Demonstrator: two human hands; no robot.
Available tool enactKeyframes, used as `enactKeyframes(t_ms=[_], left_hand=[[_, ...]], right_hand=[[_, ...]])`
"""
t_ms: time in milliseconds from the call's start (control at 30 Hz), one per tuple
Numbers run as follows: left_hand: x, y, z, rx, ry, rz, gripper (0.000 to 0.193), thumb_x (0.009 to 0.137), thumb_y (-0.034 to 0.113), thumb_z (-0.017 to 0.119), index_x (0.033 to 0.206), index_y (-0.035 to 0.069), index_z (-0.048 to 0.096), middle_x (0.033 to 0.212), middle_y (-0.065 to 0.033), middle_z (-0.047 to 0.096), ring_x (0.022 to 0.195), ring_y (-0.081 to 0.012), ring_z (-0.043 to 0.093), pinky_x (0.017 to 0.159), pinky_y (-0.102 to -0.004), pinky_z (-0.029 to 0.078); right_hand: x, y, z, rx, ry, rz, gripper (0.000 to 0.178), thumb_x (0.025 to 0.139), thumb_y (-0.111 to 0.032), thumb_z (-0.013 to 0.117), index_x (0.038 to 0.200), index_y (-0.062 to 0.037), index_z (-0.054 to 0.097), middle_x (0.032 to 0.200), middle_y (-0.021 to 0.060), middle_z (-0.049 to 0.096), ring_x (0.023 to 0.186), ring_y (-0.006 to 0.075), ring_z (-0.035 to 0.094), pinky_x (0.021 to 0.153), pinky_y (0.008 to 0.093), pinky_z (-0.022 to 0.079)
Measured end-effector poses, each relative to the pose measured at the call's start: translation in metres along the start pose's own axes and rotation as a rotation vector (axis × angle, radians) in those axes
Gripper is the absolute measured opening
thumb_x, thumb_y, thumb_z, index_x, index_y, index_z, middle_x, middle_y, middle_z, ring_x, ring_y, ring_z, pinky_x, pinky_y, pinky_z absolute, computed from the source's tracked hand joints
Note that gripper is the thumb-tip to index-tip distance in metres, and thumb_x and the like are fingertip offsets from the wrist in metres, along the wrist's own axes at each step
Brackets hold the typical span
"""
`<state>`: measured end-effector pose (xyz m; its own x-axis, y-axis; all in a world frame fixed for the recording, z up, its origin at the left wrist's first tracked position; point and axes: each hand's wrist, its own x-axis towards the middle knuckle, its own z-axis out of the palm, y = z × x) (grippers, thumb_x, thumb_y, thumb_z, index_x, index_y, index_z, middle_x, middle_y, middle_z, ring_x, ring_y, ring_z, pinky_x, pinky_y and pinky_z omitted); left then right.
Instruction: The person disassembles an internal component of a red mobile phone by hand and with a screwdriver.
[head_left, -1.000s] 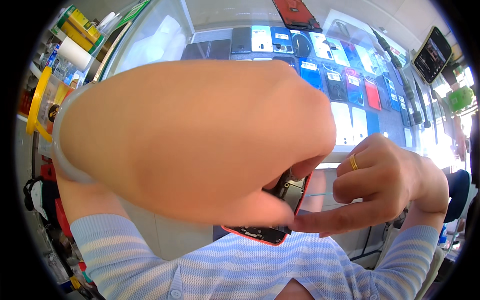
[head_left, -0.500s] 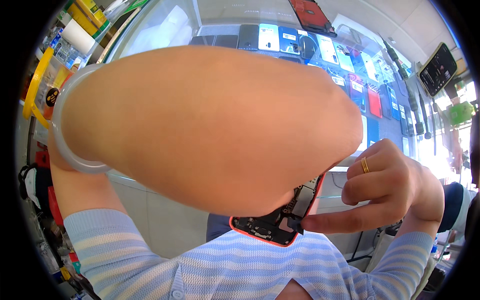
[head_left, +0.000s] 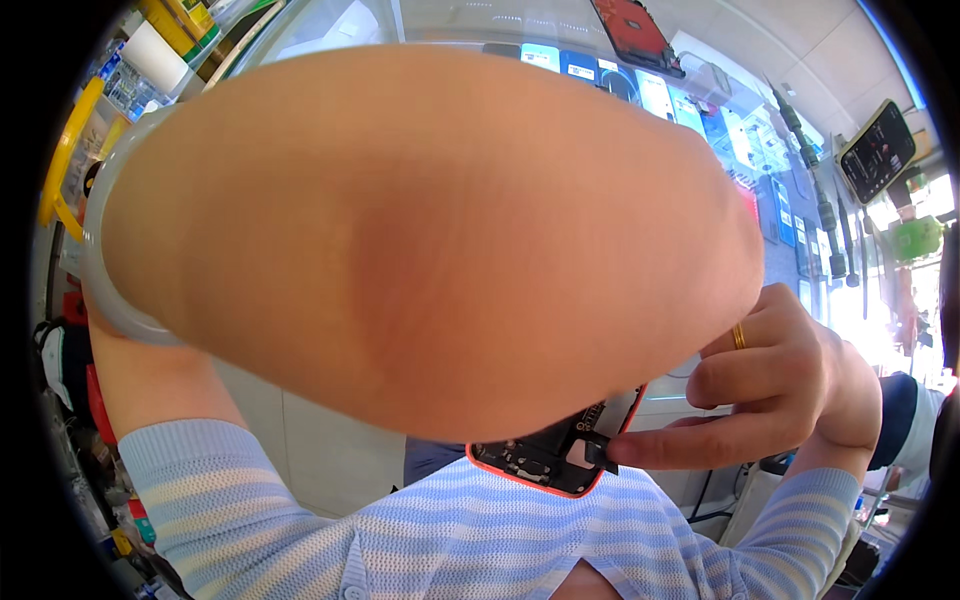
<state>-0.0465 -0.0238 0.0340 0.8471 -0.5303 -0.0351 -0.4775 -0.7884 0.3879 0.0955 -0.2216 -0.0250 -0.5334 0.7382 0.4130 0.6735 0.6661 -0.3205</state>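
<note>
My left hand (head_left: 430,240), a white bangle (head_left: 95,240) at its wrist, looms close and fills the middle of the view; its back hides its fingers. Partly covered beneath it is an opened phone (head_left: 530,465) with a red-orange rim and dark inner parts showing. At the phone's lower right corner, a small black strip (head_left: 601,452) stands up from the inside. My right hand (head_left: 770,385), wearing a gold ring, has its fingers curled and one fingertip against that strip. Whether its thumb presses from below is hidden.
A glass counter (head_left: 300,55) holds rows of phones (head_left: 655,95). On top lie a red-and-black phone frame (head_left: 637,38) and dark slim tools (head_left: 830,235). Another phone with a lit screen (head_left: 878,150) leans at the right. At left are a paper roll (head_left: 155,62) and a yellow-handled tub (head_left: 75,150).
My left hand has come nearer and covers more of the phone and counter. The right fingertip stays at the black strip, which has shifted slightly to the right with the phone.
</note>
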Motion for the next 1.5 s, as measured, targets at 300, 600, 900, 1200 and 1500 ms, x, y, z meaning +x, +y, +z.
enactKeyframes(t_ms=[300, 600, 900, 1200, 1500], left_hand=[[0.008, -0.013, -0.003, -0.090, -0.107, 0.236, 0.036, 0.072, 0.018, 0.084, 0.099, 0.005, 0.064, 0.093, -0.0109, 0.057, 0.080, -0.0326, 0.063, 0.063, -0.0429, 0.051], [0.006, -0.026, 0.017, -0.197, -0.019, 0.257, 0.040, 0.075, 0.021, 0.083, 0.111, 0.011, 0.069, 0.096, -0.0068, 0.059, 0.083, -0.0275, 0.064, 0.064, -0.0393, 0.054], [0.015, -0.023, 0.012, -0.158, -0.021, 0.206, 0.042, 0.074, 0.027, 0.088, 0.110, 0.011, 0.073, 0.088, -0.0038, 0.061, 0.071, -0.0223, 0.063, 0.057, -0.0318, 0.051], [0.014, -0.015, 0.026, -0.083, 0.152, 0.168, 0.034, 0.082, 0.028, 0.081, 0.103, 0.005, 0.068, 0.091, -0.0092, 0.060, 0.078, -0.0293, 0.065, 0.063, -0.0388, 0.054], [0.012, -0.016, 0.009, -0.051, 0.065, 0.142, 0.056, 0.066, 0.030, 0.093, 0.113, 0.008, 0.071, 0.099, -0.0084, 0.065, 0.083, -0.0277, 0.067, 0.072, -0.0355, 0.055]], right_hand=[[0.000, -0.004, -0.006, -0.067, -0.035, -0.004, 0.020, 0.079, -0.005, 0.080, 0.095, -0.0181, 0.084, 0.061, -0.0074, 0.042, 0.051, 0.0048, 0.047, 0.047, 0.0249, 0.030], [-0.013, -0.018, -0.042, -0.320, -0.022, 0.172, 0.018, 0.075, -0.007, 0.079, 0.093, -0.0104, 0.078, 0.073, -0.0003, 0.058, 0.067, 0.0139, 0.059, 0.060, 0.0278, 0.044], [-0.087, -0.005, -0.171, -0.372, 1.041, 0.695, 0.020, 0.096, -0.015, 0.072, 0.111, -0.0015, 0.076, 0.086, 0.0026, 0.071, 0.070, 0.0025, 0.057, 0.057, 0.0159, 0.037], [-0.139, -0.020, -0.143, -0.835, 0.619, 1.394, 0.019, 0.086, -0.018, 0.074, 0.094, -0.0007, 0.077, 0.083, 0.0105, 0.075, 0.074, 0.0179, 0.072, 0.073, 0.0309, 0.056], [-0.210, -0.020, -0.119, -0.791, 0.330, 1.597, 0.034, 0.075, -0.007, 0.077, 0.108, -0.0033, 0.069, 0.076, 0.0142, 0.070, 0.065, 0.0230, 0.069, 0.065, 0.0374, 0.054]])
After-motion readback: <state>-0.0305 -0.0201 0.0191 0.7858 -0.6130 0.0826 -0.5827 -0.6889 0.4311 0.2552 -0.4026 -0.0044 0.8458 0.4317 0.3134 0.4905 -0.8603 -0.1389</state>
